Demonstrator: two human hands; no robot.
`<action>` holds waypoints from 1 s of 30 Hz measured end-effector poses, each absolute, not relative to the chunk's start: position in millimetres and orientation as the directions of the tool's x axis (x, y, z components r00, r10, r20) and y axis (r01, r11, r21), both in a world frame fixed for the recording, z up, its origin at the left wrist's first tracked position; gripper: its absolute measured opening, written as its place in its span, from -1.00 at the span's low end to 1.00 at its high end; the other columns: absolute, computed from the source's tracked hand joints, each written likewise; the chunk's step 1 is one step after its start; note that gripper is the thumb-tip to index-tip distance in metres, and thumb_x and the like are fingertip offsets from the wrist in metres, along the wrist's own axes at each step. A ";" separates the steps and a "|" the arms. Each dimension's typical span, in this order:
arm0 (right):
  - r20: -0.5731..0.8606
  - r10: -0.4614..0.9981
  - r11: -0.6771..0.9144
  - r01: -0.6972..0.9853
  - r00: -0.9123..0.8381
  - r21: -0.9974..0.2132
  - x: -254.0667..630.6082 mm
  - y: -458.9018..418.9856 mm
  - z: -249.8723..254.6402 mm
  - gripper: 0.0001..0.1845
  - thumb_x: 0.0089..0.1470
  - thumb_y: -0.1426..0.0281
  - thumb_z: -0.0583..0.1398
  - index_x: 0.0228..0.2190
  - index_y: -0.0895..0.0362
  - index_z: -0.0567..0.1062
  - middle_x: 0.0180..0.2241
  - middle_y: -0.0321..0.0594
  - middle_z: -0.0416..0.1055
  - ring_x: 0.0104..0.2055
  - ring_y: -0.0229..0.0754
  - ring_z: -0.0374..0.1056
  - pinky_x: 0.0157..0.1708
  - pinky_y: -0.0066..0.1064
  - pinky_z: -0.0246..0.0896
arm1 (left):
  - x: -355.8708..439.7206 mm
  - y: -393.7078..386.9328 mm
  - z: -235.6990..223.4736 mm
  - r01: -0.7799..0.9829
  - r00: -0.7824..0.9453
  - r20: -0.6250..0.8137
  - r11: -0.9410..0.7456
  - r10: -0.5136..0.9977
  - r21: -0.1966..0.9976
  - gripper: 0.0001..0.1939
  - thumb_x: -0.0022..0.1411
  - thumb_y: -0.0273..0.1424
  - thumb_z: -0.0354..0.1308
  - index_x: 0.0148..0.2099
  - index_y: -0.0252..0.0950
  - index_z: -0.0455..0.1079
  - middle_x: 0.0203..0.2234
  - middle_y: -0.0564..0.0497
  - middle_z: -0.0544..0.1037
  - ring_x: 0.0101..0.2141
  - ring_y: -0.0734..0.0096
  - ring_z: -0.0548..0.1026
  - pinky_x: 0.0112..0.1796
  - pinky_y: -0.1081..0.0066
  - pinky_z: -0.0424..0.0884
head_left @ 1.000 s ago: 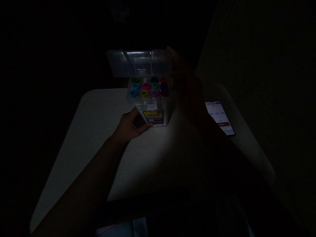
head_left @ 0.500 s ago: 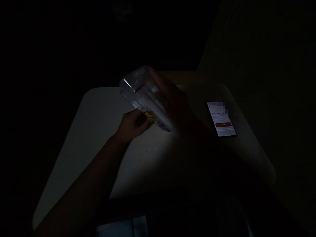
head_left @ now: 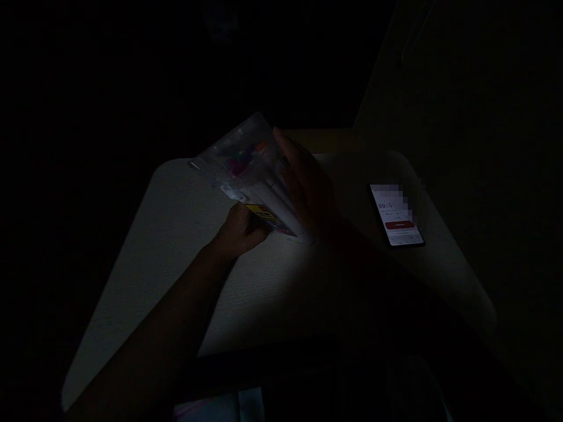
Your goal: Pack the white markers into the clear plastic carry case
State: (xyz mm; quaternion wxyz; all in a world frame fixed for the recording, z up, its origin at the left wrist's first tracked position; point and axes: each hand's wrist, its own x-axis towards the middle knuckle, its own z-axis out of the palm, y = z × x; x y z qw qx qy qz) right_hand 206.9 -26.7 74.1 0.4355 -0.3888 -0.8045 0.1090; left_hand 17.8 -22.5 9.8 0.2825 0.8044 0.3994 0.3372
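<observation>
The left hand (head_left: 241,231), half curled, appears to hold the lower left side of a clear plastic box of colourful-capped markers (head_left: 261,190) with a yellow label, its fingertips hidden. The box tilts over the pale table (head_left: 162,234), long axis running from far left to near right, between both hands. The right hand (head_left: 308,181) lays extended fingers along its right side; thumb unseen, so grip unclear. Farther right lies a lit, black-edged phone (head_left: 398,225).
</observation>
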 end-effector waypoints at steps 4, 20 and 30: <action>0.632 0.717 0.684 0.476 -0.296 -0.553 206.4 -21.8 65.2 -0.43 0.25 0.07 -0.22 0.21 -0.09 0.13 0.24 -0.45 0.15 0.31 -0.27 0.03 0.30 -0.32 0.00 | 20.2 -21.5 7.2 0.413 0.480 0.343 -0.552 0.808 0.724 -0.63 0.02 -0.13 0.21 -0.21 -0.29 0.39 -0.32 -0.09 0.57 -0.23 0.16 0.54 -0.15 0.21 0.51; 0.709 0.683 0.715 0.357 -0.176 -0.600 220.6 -26.3 84.0 -0.52 0.24 0.09 -0.12 0.12 -0.04 0.17 0.19 -0.23 0.20 0.14 -0.21 0.28 0.11 -0.26 0.28 | 17.9 -15.6 -5.2 0.461 0.246 0.394 -0.465 0.886 0.756 -0.27 -0.15 -0.04 0.36 -0.02 -0.35 0.27 -0.13 -0.23 0.50 -0.02 0.00 0.48 -0.07 0.06 0.47; 0.618 0.718 0.695 0.318 -0.318 -0.645 231.4 -28.0 107.8 -0.38 -0.08 0.16 0.28 0.04 0.00 0.32 0.13 -0.22 0.31 0.13 -0.13 0.30 0.08 -0.27 0.32 | 16.8 -13.4 -1.9 0.526 0.321 0.237 -0.380 0.917 0.761 -0.31 -0.20 -0.04 0.36 -0.08 -0.32 0.32 -0.18 -0.20 0.57 -0.18 0.02 0.56 -0.18 0.11 0.53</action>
